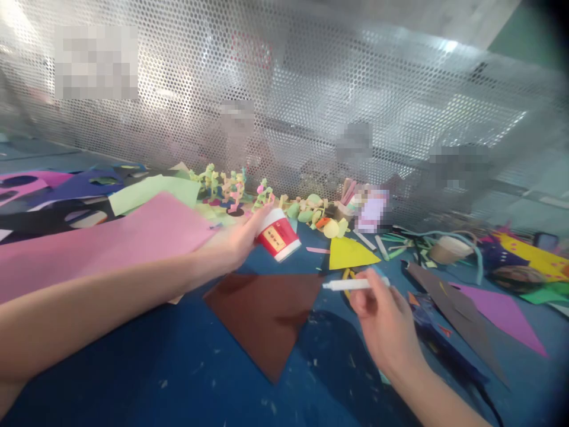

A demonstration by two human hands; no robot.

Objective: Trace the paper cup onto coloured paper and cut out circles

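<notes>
My left hand (242,240) is closed around a red and white paper cup (279,236), which it holds tilted above the blue table. A white pen (349,284) sits pinched in my right hand (384,314), its tip pointing left. Below and between both hands lies a brown sheet (267,314) with angled edges. Behind the pen is a yellow paper piece (351,254). Part of a yellow loop, perhaps a scissors handle (347,290), shows beside my right fingers.
A large pink sheet (111,243) and a pale green sheet (157,193) lie left. Small figures (222,187) stand along the back near a perforated metal screen (284,101). On the right are a dark tool with a cord (448,350), a grey sheet (453,314) and a purple sheet (504,317).
</notes>
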